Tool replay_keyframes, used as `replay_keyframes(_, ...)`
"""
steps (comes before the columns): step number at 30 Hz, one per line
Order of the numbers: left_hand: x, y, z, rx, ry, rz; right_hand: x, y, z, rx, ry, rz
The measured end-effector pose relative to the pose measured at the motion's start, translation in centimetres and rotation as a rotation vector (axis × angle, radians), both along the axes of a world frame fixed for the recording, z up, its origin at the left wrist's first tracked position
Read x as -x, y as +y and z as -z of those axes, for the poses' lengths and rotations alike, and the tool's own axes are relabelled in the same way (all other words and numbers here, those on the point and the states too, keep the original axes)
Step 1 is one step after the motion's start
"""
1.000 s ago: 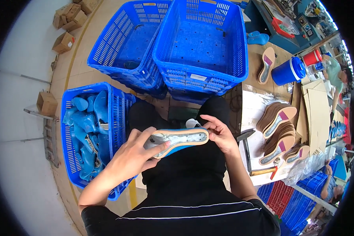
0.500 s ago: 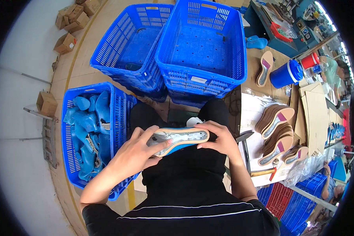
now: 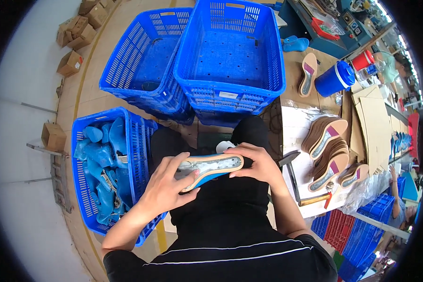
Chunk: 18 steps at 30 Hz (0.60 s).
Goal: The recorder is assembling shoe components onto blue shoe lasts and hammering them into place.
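Above my lap I hold a blue shoe last [image 3: 206, 181] sole side up, with a tan-edged insole [image 3: 221, 163] lying along its bottom. Grey metal and small dark holes show in the insole's middle. My left hand [image 3: 167, 184] is closed around the wider left end, its thumb pressed on the surface. At the narrow right end, my right hand [image 3: 258, 164] grips the edge between thumb and fingers. My fingers partly cover both ends.
To my left is a blue crate [image 3: 77, 188] of blue shoe lasts [image 3: 103, 155]. Stacked blue crates [image 3: 230, 91] stand ahead. On the right-hand table lie insole stacks [image 3: 326, 155], a hammer [image 3: 293, 181], cardboard sheets [image 3: 373, 127] and a blue jug [image 3: 331, 82].
The last and insole stay in both hands with almost the same hold. The whole view has shifted slightly, so the crates and table appear a little farther left.
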State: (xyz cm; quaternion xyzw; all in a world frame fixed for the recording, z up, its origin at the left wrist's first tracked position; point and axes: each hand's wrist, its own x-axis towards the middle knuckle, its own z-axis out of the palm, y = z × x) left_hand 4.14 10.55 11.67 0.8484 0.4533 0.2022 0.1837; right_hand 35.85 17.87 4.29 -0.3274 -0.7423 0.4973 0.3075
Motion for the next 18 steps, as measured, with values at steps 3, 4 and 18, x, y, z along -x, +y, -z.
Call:
replay_keyframes(3,0.0,0.0,1.1,-0.08,0.017,0.013,-0.1,-0.2,0.2,0.054,-0.019,-0.008)
replay_keyframes(4,0.0,0.1,1.5,-0.082,0.017,0.014,-0.2,-0.2,0.4,0.052,-0.019,-0.006)
replay_keyframes(18,-0.5,0.2,2.3,-0.219,0.068,-0.017,-1.8,-3.2,5.6,0.486,0.436,0.227)
